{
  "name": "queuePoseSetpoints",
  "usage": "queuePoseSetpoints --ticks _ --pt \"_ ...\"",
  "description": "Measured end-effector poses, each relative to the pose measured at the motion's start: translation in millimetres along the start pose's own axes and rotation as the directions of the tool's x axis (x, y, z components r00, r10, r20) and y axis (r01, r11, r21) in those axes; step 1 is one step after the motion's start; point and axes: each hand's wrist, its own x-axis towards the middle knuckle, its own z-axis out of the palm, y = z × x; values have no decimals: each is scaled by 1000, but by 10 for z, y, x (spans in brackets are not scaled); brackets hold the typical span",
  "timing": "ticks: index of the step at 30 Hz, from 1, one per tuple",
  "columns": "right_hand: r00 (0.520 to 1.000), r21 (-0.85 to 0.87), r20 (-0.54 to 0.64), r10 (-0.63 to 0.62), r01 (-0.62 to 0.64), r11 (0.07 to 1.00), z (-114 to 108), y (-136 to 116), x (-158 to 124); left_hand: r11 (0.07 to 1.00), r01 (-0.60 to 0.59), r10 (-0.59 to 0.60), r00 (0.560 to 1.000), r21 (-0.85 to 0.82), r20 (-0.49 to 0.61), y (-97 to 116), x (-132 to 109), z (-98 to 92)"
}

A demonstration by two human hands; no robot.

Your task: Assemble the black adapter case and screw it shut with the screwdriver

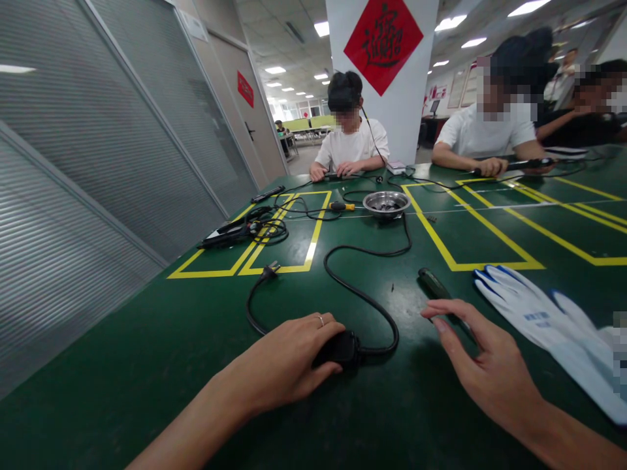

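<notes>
My left hand [289, 359] lies on a small black box [340, 348] on the green table [147, 365], fingers curled over it. A black cable [362, 297] runs from the box in a loop and ends in a plug [271, 268]. My right hand [482, 356] hovers flat with fingers apart, its fingertips over the near end of a dark green-handled tool [434, 283]. A white and blue work glove [548, 326] lies to the right of that hand.
A metal bowl [386, 203] stands mid-table beside a yellow-handled screwdriver [341, 206]. More black devices and cables [245, 230] lie at the left inside yellow taped boxes. Three other people sit at the far side. A glass partition runs along the left.
</notes>
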Motion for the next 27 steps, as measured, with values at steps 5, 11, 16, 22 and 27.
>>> queuePoseSetpoints --ticks 5,11,16,22,27 --pt "1000 8 10 8 -8 1000 -2 15 -2 1000 -22 22 1000 18 -1 17 21 34" --pt "1000 -36 2 -19 20 999 -18 7 41 997 -22 20 1000 72 17 43 55 139" --pt "1000 -340 -12 9 -13 940 -130 211 246 987 -14 32 993 160 -113 65 119 266" --pt "990 -388 28 135 -114 914 -118 598 350 982 -25 45 994 186 -103 47 211 431" --pt "985 -177 12 175 -170 970 -246 522 454 988 53 -25 982 147 -190 72 244 557"
